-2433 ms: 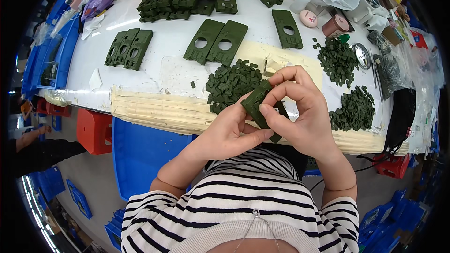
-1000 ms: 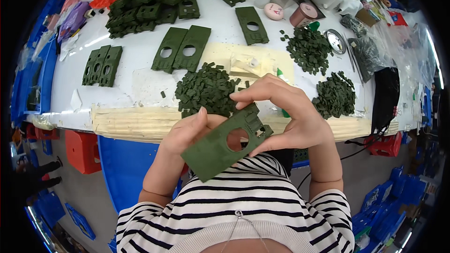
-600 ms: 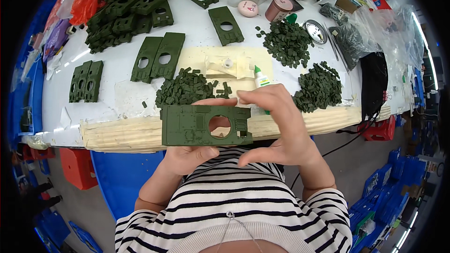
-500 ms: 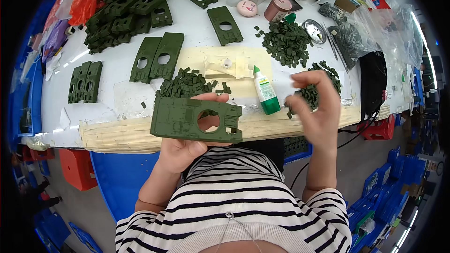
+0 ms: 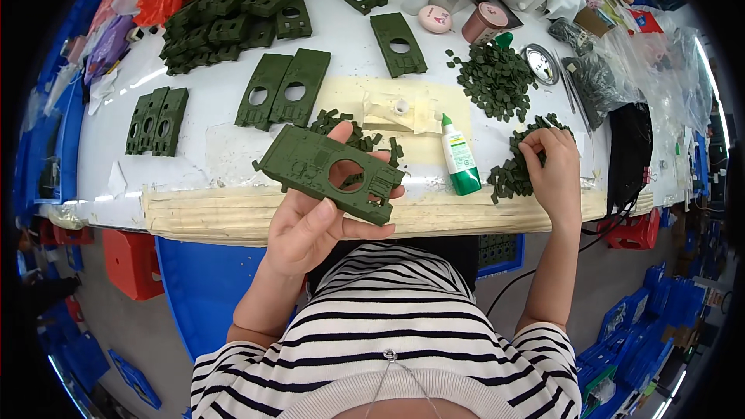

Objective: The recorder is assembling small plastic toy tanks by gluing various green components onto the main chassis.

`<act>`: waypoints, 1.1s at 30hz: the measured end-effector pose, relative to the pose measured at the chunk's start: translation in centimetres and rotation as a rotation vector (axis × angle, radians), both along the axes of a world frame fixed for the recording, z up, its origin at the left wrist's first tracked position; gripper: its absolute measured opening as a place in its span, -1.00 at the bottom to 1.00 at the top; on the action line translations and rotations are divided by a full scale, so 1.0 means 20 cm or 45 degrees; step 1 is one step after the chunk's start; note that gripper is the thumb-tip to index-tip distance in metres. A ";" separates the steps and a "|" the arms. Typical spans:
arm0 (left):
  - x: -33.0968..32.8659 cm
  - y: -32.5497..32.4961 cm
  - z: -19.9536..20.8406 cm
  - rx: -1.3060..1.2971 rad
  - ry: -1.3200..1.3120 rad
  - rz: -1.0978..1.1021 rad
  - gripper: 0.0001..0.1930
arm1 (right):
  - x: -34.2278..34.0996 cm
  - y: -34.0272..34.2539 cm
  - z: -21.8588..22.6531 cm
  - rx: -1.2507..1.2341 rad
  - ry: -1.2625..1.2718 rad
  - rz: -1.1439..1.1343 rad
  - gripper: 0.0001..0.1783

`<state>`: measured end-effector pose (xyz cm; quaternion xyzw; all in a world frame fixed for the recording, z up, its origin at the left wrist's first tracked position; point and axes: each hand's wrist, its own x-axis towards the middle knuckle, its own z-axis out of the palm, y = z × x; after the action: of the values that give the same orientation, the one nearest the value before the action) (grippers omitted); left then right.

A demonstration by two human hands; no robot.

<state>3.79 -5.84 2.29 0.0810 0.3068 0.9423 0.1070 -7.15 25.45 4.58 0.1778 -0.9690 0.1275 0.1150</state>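
Note:
My left hand (image 5: pixel 299 237) holds a dark green plastic model tank hull (image 5: pixel 303 159) with a round hole, tilted above the table's front edge. Its thumb rests on the near side and fingers show at the far side and through the hole. Over a pile of small green parts (image 5: pixel 508 178) on the right, my right hand (image 5: pixel 555 167) reaches down with fingers bent together. What its fingertips hold, if anything, is hidden. Between the hands lies a white glue bottle (image 5: pixel 461 159) with a green cap and green base. Behind the held hull is another heap of small green pieces (image 5: pixel 361 138).
More hulls lie around: a stack (image 5: pixel 221 27) at back left, a pair (image 5: pixel 281 89), a group (image 5: pixel 157 122) at far left. A taped white block (image 5: pixel 402 111) sits mid-table. Farther right are a parts heap (image 5: pixel 497 81), a pink tin (image 5: pixel 483 22) and tweezers (image 5: pixel 573 93).
My right hand has moved right and down onto the pile of small parts, its fingers closing together. The hull in my left hand has tilted, its right end now lower.

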 end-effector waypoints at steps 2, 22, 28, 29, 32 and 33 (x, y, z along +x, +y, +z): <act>-0.01 -0.01 0.00 -0.020 0.002 0.002 -0.29 | 0.01 -0.01 0.01 -0.221 -0.030 -0.086 -0.93; -0.01 0.00 0.10 -0.425 0.075 0.115 -0.22 | 0.16 -0.57 0.24 -0.956 -0.786 0.671 -0.92; -0.01 -0.01 0.09 -0.431 0.056 0.115 -0.25 | 0.15 -0.62 0.22 -0.950 -0.757 0.764 -0.93; 0.00 0.01 0.10 -0.463 0.027 0.173 -0.23 | 0.15 -0.62 0.22 -0.967 -0.776 0.761 -0.93; 0.00 0.02 0.12 -0.509 -0.011 0.230 -0.21 | 0.15 -0.63 0.21 -0.962 -0.792 0.767 -0.93; 0.00 0.02 0.12 -0.516 -0.016 0.229 -0.21 | 0.15 -0.63 0.21 -0.952 -0.790 0.771 -0.92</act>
<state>3.84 -5.50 4.74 0.0243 0.4952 0.8676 0.0384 -4.16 12.78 8.84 0.3490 -0.7521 0.5352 -0.1615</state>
